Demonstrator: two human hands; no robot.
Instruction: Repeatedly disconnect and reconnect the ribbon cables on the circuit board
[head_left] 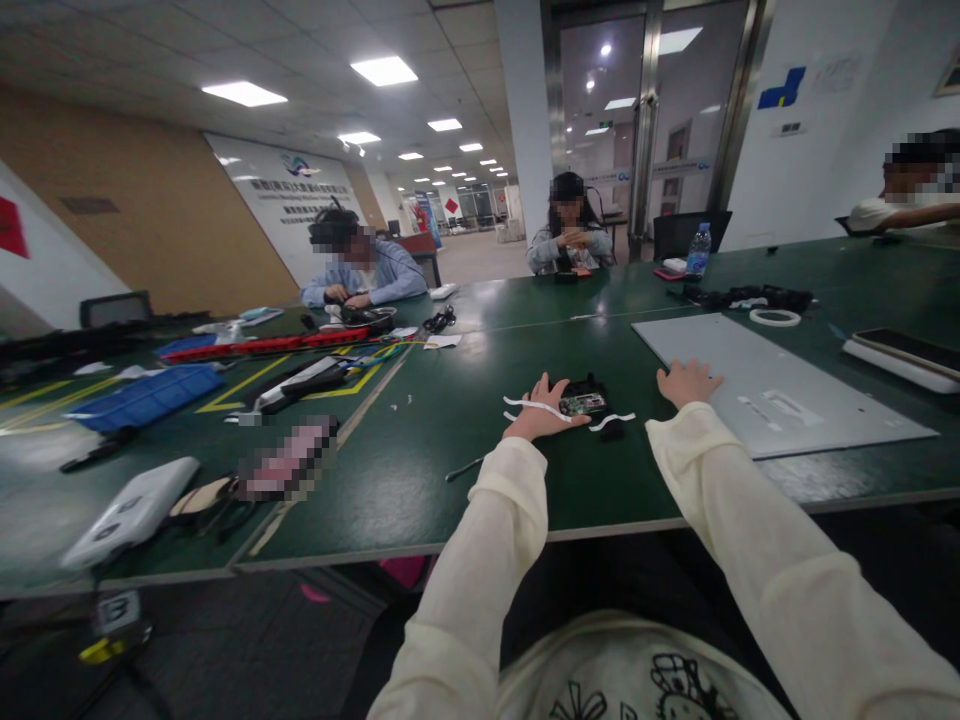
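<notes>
My left hand lies at the near side of a small black device with an exposed circuit board, fingers apart. White strips lie beside the device, and one crosses the back of that hand. A small black piece sits just in front of the board. Over the left edge of a large flat grey panel, my right hand rests with its fingers spread. A thin dark screwdriver-like tool lies left of my left sleeve, partly hidden by it.
On the left are a blue tray, a white box and a blurred pink phone-like object. A tape roll and a water bottle stand beyond the panel. Co-workers sit across the table.
</notes>
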